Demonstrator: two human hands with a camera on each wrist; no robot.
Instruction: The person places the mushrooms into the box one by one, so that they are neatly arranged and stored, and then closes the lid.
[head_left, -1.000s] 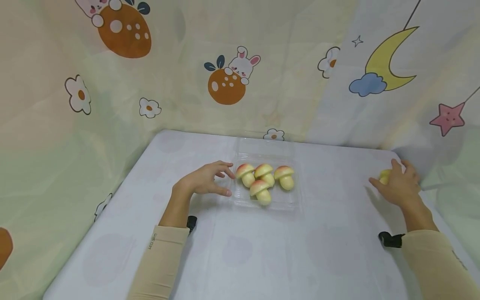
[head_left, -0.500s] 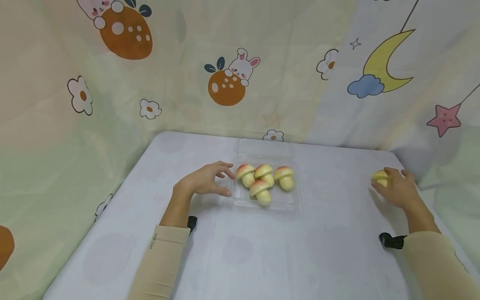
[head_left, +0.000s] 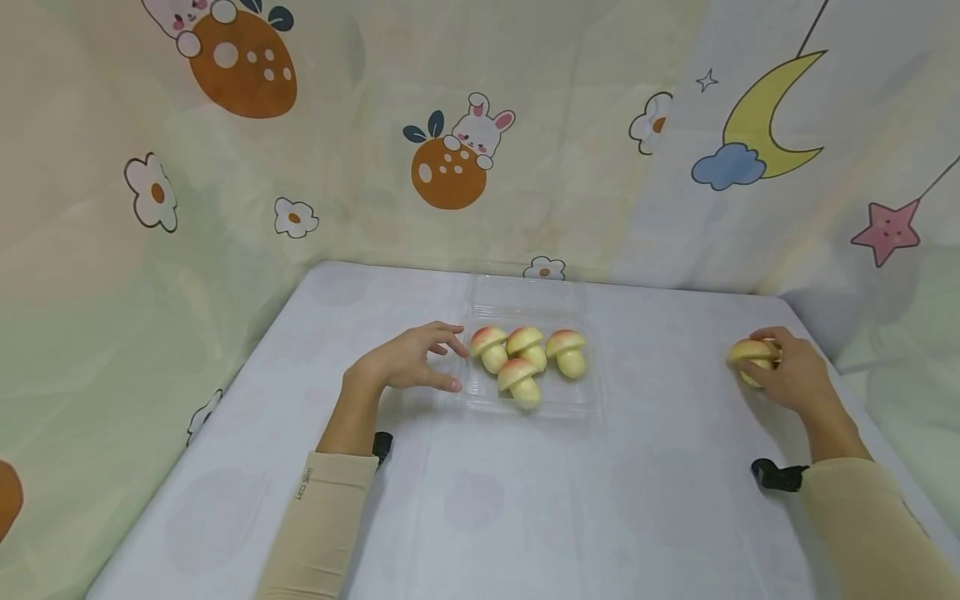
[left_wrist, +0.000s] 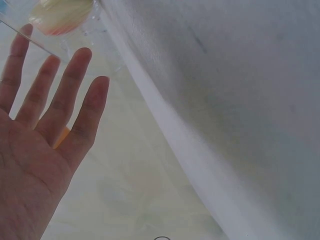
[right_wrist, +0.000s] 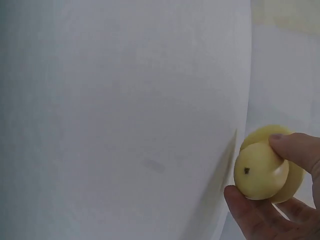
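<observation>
Near the right edge of the table, my right hand grips a toy mushroom between thumb and fingers. In the right wrist view the pale round stem end of this mushroom shows a small dark mark. My left hand stands with fingers spread at the left side of a clear plastic box; whether it touches the box I cannot tell. Several yellow mushrooms with reddish caps lie in the box. The left wrist view shows the palm of my left hand and one mushroom cap.
The box's clear lid is folded back towards the far table edge. A white cloth covers the table. Printed curtains hang close behind it and at both sides.
My right fingers, spread over the mushroom before, have closed round it. The right hand and mushroom have shifted slightly left, and more of the mushroom shows. The left hand has stayed put.
</observation>
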